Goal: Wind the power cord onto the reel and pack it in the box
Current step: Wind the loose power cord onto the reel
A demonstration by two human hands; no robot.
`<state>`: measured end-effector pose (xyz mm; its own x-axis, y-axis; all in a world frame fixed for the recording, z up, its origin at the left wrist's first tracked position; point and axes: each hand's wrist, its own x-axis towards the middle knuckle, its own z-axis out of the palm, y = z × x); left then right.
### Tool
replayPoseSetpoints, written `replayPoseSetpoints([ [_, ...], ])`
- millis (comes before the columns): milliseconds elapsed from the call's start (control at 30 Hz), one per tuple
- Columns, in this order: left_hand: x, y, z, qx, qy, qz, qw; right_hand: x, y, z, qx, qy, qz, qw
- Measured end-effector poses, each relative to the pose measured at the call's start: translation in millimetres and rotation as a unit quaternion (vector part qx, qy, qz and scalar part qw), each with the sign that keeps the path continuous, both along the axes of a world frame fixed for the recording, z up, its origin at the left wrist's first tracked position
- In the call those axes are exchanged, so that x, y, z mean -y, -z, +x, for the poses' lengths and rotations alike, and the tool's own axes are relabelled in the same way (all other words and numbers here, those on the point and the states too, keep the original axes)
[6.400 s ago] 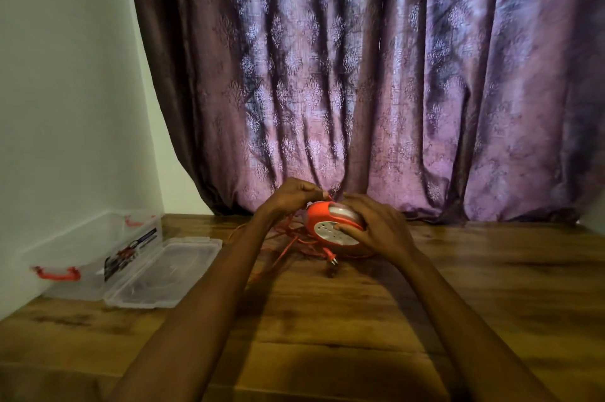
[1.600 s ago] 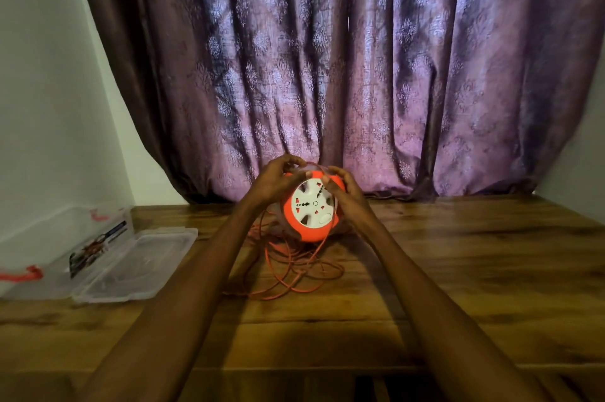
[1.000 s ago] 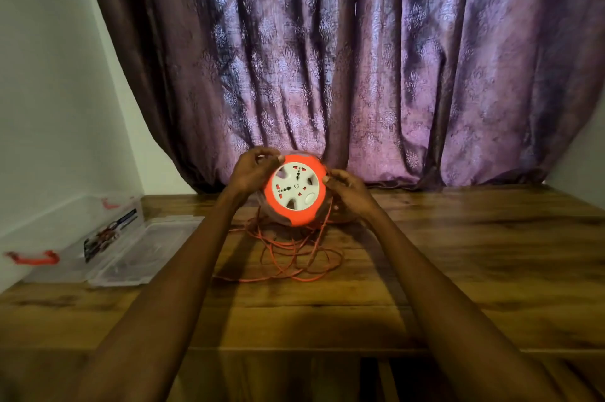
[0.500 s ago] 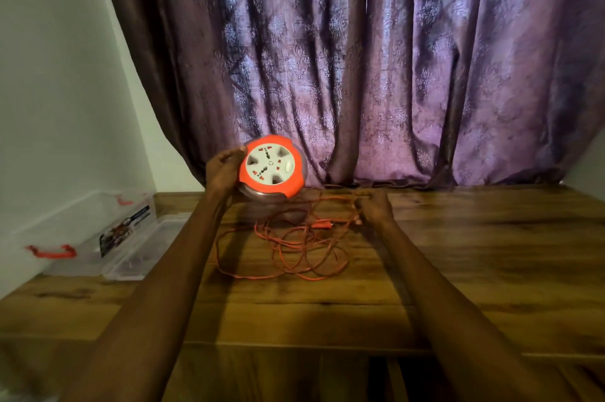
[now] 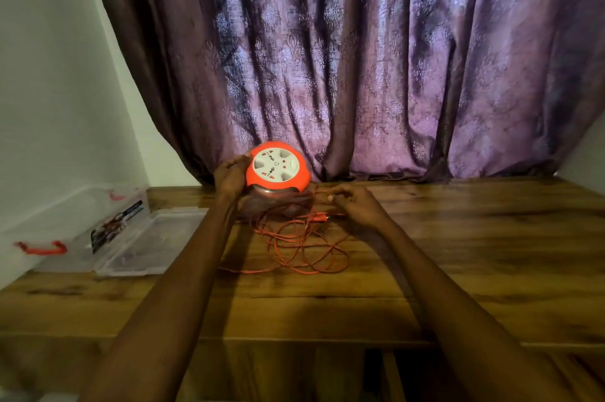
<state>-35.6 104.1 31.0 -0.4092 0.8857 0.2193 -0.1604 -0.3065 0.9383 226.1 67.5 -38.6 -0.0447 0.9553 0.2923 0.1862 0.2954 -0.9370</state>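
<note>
- Orange and white plastic make the reel point(image 5: 277, 169); its white face carries sockets with small red marks, and no writing can be read on it.
- The left hand point(image 5: 231, 176) is closed on the left side of the reel and holds it tilted, the face turned up toward the camera.
- Just right of the reel, the right hand point(image 5: 355, 206) has its fingers pinched together on a strand of the power cord point(image 5: 301, 246).
- Most of the cord lies in loose orange loops on the wooden surface point(image 5: 458, 254), in front of the reel.
- Far left of the reel, against the wall, stands the clear box point(image 5: 75, 221) with a red latch; its lid point(image 5: 154, 242) lies open beside it.
- The box has a printed label, but the blur makes it unreadable.
- Behind the reel hangs a purple curtain point(image 5: 360, 57).
</note>
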Motion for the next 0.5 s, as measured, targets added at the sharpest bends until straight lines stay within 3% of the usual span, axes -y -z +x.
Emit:
replayPoseSetpoints([
  [133, 2.2, 11.1, 14.0, 0.036, 0.025, -0.023, 0.999, 0.2, -7.0, -6.0, 0.026, 0.017, 0.063, 0.997],
  [200, 3.6, 15.1, 19.7, 0.057, 0.019, -0.016, 0.998, 2.6, -3.0, -3.5, 0.104, 0.038, 0.062, 0.992],
  [267, 2.8, 18.4, 22.4, 0.068, 0.002, -0.009, 0.998, 6.2, 8.7, -1.8, 0.211, -0.01, 0.046, 0.976],
  [367, 2.1, 18.9, 19.9, 0.06, -0.036, -0.003, 0.998, 13.5, 16.7, -8.7, 0.38, -0.107, 0.037, 0.918],
  [433, 0.3, 20.0, 13.7, 0.047, -0.053, -0.003, 0.997, 13.5, 17.4, -13.4, 0.48, -0.093, 0.066, 0.87],
  [500, -0.1, 21.4, 7.1, 0.024, -0.065, -0.003, 0.998, 13.5, 16.7, -16.0, 0.502, -0.056, 0.106, 0.857],
])
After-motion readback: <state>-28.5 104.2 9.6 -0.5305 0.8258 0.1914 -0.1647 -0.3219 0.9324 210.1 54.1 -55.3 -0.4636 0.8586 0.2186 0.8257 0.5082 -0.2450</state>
